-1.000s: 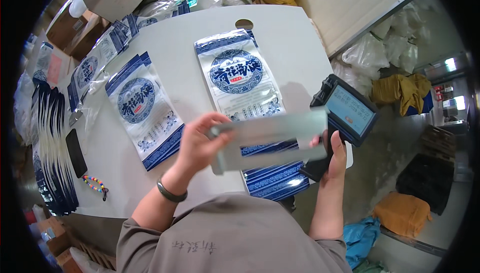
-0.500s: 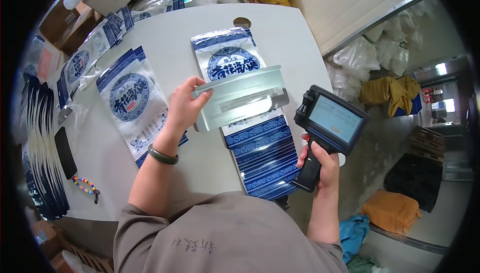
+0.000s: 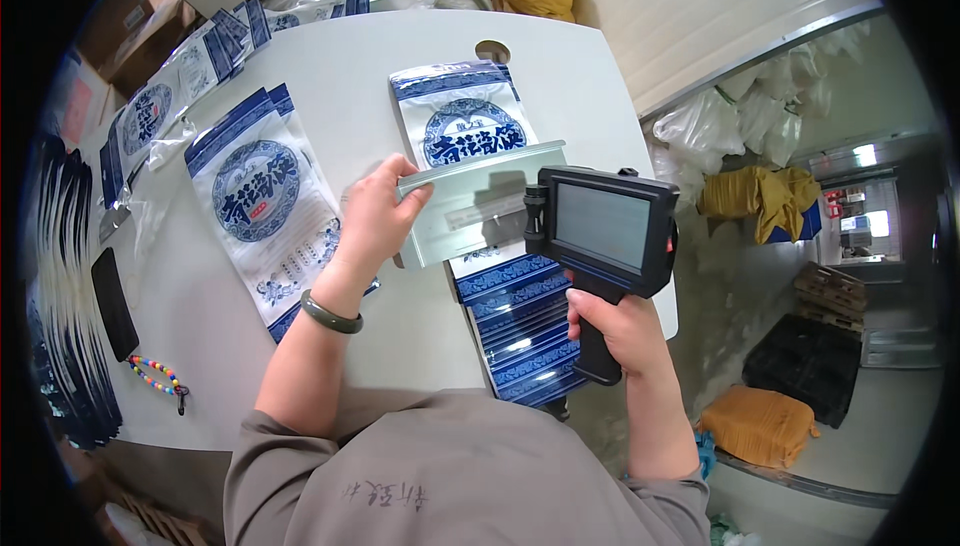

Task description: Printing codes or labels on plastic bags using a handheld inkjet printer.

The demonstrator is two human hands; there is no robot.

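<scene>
My left hand (image 3: 376, 214) pinches the left end of a pale metal plate (image 3: 440, 233) with a raised lip, which lies across a fanned row of blue-and-white printed bags (image 3: 470, 124). Wrapped round the black grip of a handheld inkjet printer (image 3: 606, 231) is my right hand (image 3: 625, 332). The printer's screen faces me, and its body hides the right end of the plate. Whether its head touches the plate, I cannot tell. Below the plate, only the blue edges of the overlapping bags show.
Left of the plate, another small pile of the same bags (image 3: 255, 194) lies on the white table (image 3: 345, 61). Farther left are a black phone (image 3: 115, 304) with a beaded strap (image 3: 155, 376) and a tall stack of bags (image 3: 75, 296). A round hole (image 3: 493, 51) pierces the tabletop.
My right hand has brought the printer left, over the right part of the plate, and levelled it. Its screen now looks blank grey. My left hand keeps its grip on the plate.
</scene>
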